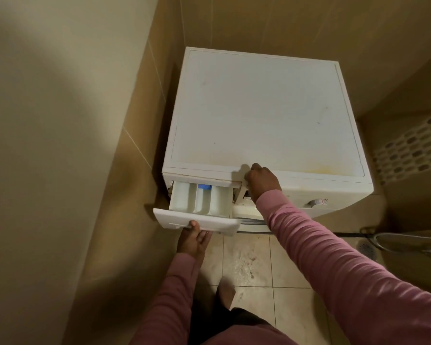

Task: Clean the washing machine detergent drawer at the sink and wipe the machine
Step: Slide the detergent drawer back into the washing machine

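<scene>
A white washing machine (264,108) stands in a tiled corner. Its detergent drawer (197,220) is pulled well out at the front left, showing white compartments and a blue insert (204,187). My left hand (193,239) grips the drawer's front panel from below, thumb on the face. My right hand (261,181) rests on the machine's front top edge, just right of the drawer slot, with its fingers curled over the edge onto the control panel.
A tiled wall runs close along the machine's left side. A perforated laundry basket (408,150) stands to the right. A metal hose and floor drain (366,249) lie at lower right. My foot (225,293) is on the stained floor tiles.
</scene>
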